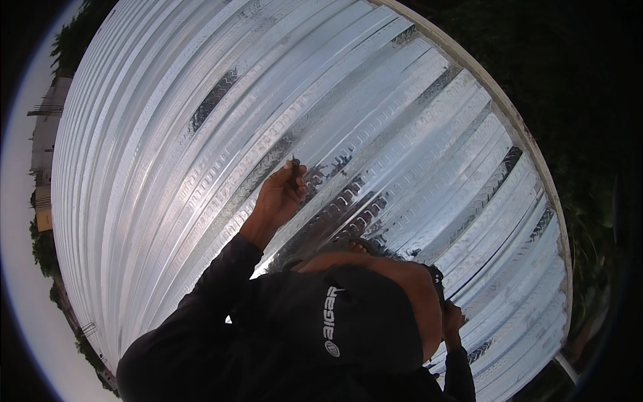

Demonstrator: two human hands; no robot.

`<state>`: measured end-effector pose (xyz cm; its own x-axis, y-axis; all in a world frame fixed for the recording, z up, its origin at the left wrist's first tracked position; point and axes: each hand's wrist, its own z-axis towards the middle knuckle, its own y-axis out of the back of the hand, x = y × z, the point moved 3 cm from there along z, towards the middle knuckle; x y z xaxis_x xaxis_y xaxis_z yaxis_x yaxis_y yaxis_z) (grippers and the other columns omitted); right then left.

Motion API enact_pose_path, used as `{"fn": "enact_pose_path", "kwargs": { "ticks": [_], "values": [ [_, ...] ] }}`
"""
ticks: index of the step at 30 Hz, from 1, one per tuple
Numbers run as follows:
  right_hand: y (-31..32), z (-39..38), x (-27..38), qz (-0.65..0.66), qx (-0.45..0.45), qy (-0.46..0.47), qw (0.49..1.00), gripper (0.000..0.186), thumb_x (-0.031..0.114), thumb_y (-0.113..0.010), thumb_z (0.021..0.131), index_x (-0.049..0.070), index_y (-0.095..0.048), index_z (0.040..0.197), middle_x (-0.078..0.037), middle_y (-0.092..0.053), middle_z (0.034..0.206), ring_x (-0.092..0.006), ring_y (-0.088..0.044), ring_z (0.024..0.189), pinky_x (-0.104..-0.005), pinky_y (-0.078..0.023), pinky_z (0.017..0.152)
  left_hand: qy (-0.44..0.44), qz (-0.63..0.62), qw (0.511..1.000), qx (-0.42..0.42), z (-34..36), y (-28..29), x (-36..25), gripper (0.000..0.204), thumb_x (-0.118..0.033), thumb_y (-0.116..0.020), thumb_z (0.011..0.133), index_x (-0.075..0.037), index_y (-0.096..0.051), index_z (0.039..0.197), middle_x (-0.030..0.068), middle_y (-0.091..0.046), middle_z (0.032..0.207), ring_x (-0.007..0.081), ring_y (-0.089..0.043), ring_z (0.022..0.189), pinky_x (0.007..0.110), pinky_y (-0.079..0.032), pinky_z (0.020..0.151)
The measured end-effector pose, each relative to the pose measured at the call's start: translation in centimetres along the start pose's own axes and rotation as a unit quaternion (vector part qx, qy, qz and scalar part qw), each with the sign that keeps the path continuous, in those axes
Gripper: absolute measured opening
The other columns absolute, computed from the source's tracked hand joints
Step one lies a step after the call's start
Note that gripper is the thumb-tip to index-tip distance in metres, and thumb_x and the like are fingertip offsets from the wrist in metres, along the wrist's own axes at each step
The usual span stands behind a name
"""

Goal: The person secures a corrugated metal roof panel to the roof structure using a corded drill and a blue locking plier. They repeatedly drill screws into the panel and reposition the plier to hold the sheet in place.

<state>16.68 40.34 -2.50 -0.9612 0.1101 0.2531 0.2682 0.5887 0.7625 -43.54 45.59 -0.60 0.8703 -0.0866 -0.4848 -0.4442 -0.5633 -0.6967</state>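
Neither of my hands shows in the head view. A person in a black cap (348, 321) and black long sleeves fills the lower middle, close in front of me. That person's raised hand (280, 194) pinches a small dark piece (295, 163) against a shiny corrugated metal sheet (201, 134). Their other hand (453, 320) is low at the right by the sheet; what it holds is hidden behind the head.
The ribbed metal sheet spans most of the picture and ends in a pale curved edge (509, 107) at the right. Dark trees (576, 80) lie beyond it. Pale sky (20, 201) and a building (47, 134) show at the left rim.
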Motion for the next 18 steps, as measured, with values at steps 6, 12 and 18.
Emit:
{"fn": "enact_pose_path", "kwargs": {
  "ticks": [6,12,18],
  "values": [
    [-0.9,0.4,-0.6,0.06,0.006,0.0,0.998,0.048,0.042,-0.067,0.097,-0.002,-0.067,0.077,-0.026,-0.066,0.071,-0.0481,-0.067,0.073,-0.0563,-0.048,0.066,0.043,-0.042,0.994,0.088,-1.1,-6.3,0.9,0.02,-0.026,-0.061,0.106,-0.007,-0.064,0.113,0.0077,-0.071,0.107,0.0134,-0.066,0.082,0.028,-0.055,0.075],
    [-0.7,0.4,0.0,0.085,0.029,-0.029,0.996,0.044,0.04,-0.067,0.097,-0.001,-0.069,0.082,-0.025,-0.068,0.076,-0.0476,-0.067,0.079,-0.054,-0.05,0.071,0.046,0.002,0.982,0.181,-2.0,-9.9,1.5,0.025,-0.025,-0.061,0.105,-0.006,-0.06,0.121,0.0082,-0.068,0.111,0.0132,-0.069,0.085,0.029,-0.058,0.077],
    [-0.8,0.3,-0.9,0.073,0.026,-0.011,0.997,0.039,0.037,-0.067,0.098,0.0,-0.069,0.086,-0.024,-0.069,0.078,-0.0471,-0.068,0.08,-0.0531,-0.05,0.071,0.033,0.081,0.977,0.197,-3.3,-13.0,2.0,0.026,-0.023,-0.061,0.105,-0.002,-0.061,0.121,0.0119,-0.069,0.103,0.0169,-0.071,0.079,0.033,-0.06,0.071]
  ]
}}
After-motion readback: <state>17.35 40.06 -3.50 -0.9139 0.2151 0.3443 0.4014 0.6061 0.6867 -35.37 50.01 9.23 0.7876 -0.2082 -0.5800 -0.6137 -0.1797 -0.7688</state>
